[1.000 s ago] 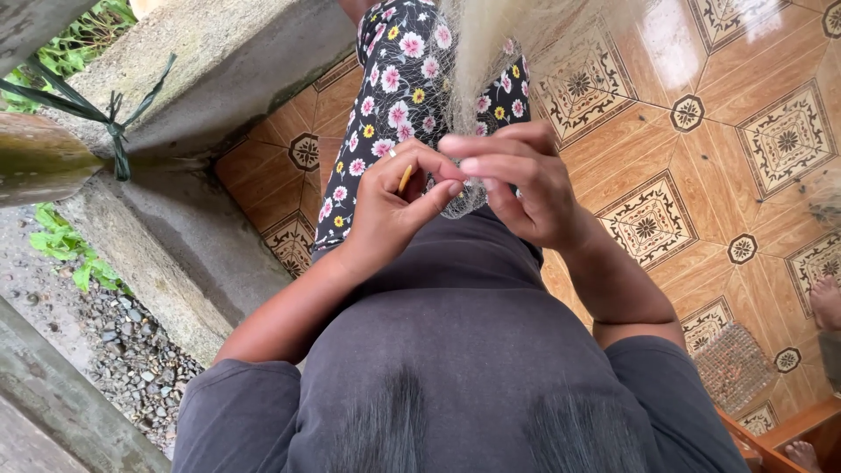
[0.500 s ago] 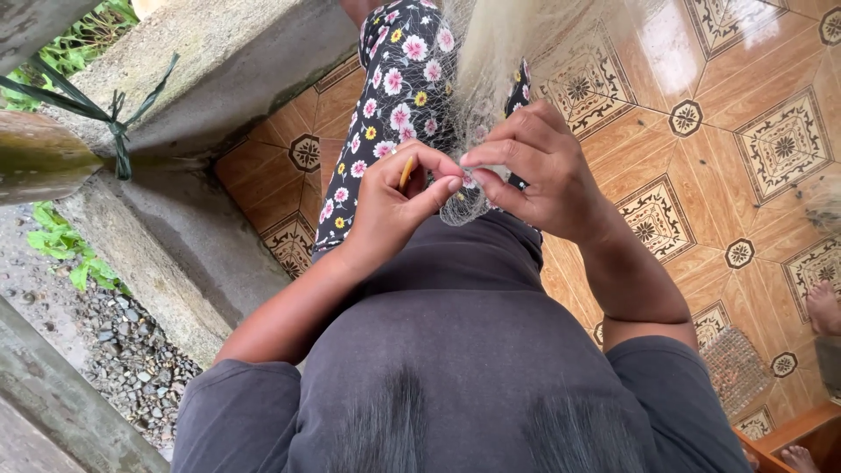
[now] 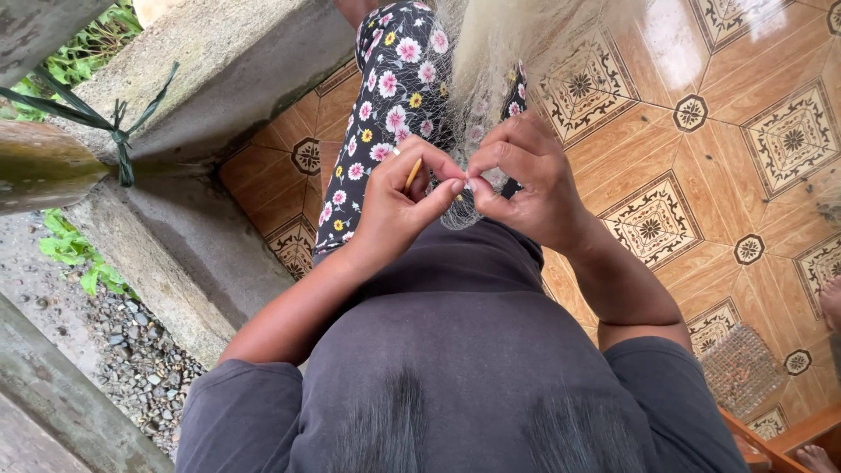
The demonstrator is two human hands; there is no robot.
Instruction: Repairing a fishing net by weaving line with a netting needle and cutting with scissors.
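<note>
Since half a second ago I see the right hand has drawn in until its fingertips meet the left hand over the lap. Both pinch the fine pale mesh fishing net, which hangs from twelve o'clock. The left also grips a thin yellow netting needle; orange patterned floor tiles lie at three o'clock.

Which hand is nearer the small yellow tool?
Left. The left hand holds the small yellow tool between its fingers; the right hand sits beside it, pinching the fine netting.
</note>
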